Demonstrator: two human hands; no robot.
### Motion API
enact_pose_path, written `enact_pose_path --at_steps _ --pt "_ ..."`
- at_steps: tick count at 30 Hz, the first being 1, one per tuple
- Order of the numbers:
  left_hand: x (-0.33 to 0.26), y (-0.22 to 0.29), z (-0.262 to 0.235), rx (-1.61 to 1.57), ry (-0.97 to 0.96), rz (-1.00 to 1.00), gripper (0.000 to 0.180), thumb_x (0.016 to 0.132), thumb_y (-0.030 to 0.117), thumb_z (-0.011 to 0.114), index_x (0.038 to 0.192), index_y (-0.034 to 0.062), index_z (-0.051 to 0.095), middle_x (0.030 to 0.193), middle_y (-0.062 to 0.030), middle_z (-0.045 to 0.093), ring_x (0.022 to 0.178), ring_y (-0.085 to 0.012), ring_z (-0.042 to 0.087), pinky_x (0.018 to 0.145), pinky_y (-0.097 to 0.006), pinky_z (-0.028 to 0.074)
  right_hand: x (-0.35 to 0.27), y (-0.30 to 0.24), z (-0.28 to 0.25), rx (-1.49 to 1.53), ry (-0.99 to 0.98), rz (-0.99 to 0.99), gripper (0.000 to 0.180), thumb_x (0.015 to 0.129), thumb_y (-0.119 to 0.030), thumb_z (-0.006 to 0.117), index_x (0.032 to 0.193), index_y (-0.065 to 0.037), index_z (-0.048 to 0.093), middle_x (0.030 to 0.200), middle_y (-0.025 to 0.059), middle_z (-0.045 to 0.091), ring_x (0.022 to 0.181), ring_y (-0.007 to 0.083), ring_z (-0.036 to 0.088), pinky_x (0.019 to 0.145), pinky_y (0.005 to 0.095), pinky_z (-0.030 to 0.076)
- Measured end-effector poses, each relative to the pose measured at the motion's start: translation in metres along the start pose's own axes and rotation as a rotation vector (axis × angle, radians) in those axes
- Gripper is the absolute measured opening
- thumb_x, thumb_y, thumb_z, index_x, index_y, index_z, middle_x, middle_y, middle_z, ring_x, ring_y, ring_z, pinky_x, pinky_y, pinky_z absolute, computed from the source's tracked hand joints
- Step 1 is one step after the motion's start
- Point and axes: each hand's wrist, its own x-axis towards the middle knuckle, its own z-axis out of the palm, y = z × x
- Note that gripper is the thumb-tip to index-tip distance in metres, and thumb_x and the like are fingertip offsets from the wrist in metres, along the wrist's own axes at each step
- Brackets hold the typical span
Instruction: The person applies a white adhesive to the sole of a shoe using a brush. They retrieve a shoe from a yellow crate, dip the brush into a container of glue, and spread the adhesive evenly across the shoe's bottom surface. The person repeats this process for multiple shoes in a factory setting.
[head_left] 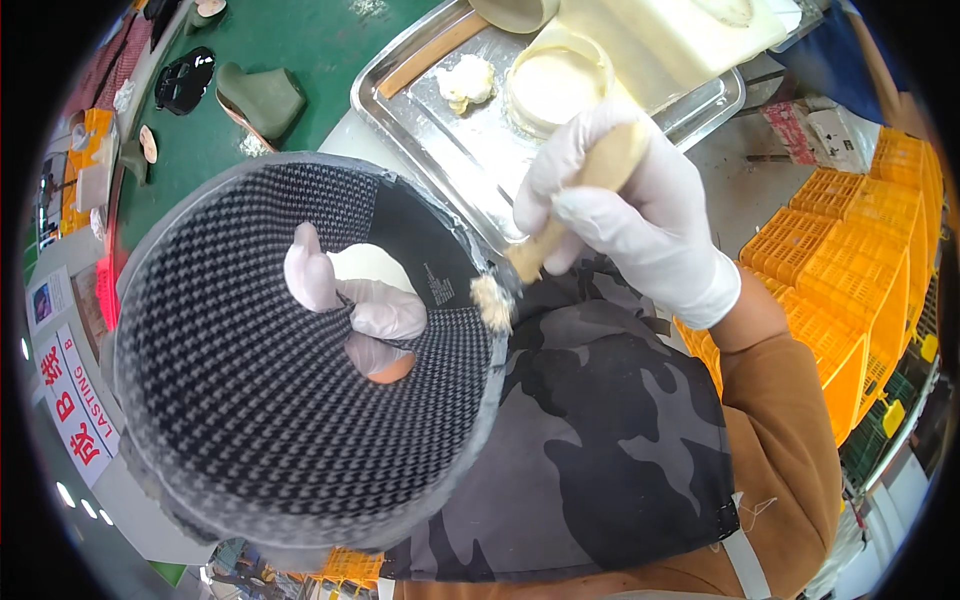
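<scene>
A white sign with red characters lay at the lower left. The gloved left hand gripped a black houndstooth-textured shoe upper from inside its opening. The right hand closed around a wooden-handled brush, angled down-left, its bristles touching the upper's rim beside a steel tray.

Both hands wore thin white disposable gloves: left hand, right hand. Right forearm carried a rust-brown long sleeve. Torso was covered by a grey-and-black camouflage apron with a pale strap.
</scene>
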Motion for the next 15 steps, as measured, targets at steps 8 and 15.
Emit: enact_pose_path --at_steps 8,15 --pt "0.008 0.009 -0.015 0.08 -0.223 -0.091 0.04 0.096 0.008 0.027 0.131 -0.0125 0.027 0.121 -0.028 0.051 0.098 -0.0389 0.062 0.084 -0.045 0.058 0.001 -0.001 -0.002 -0.047 -0.027 -0.227 0.021 0.093 -0.012 0.057 0.105 -0.002 0.043 0.092 0.0125 0.059 0.085 0.0195 0.063 0.06 0.0249 0.056" --pt "-0.027 -0.002 -0.031 0.25 -0.368 0.094 0.039 0.097 0.012 0.03 0.132 -0.0045 0.027 0.118 -0.0331 0.053 0.096 -0.0382 0.061 0.089 -0.044 0.05 0.041 0.038 -0.001 -0.276 0.056 -0.455 0.015 0.092 -0.012 0.06 0.099 -0.003 0.052 0.078 0.0045 0.057 0.072 0.0111 0.06 0.061 0.0224 0.05"
